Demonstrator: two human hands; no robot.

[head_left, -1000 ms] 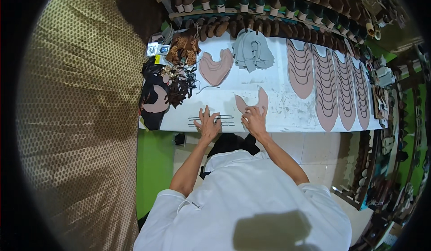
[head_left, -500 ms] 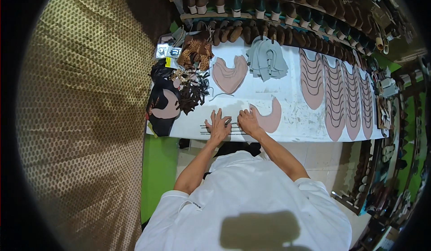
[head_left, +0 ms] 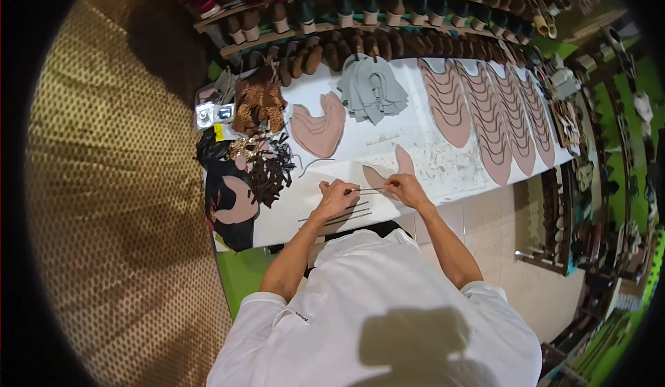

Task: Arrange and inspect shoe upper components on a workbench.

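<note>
My left hand and my right hand are over the front part of the white table. A thin dark strip stretches between them, its ends pinched in the fingers of both hands. Below my left hand, several similar dark strips lie side by side on the table. My right hand partly covers a pink curved shoe-upper piece, whose two arms show beyond the fingers. Whether the hand touches that piece I cannot tell.
A stack of pink upper pieces and a grey stack lie further back. Overlapping pink pieces form rows on the right. Dark scraps and a black bag crowd the left end. Shelves of shoes stand behind.
Earlier both hands were lower over the strips; now one strip is held taut between them. My right hand has shifted over the pink piece. The whole view has turned and shifted.
</note>
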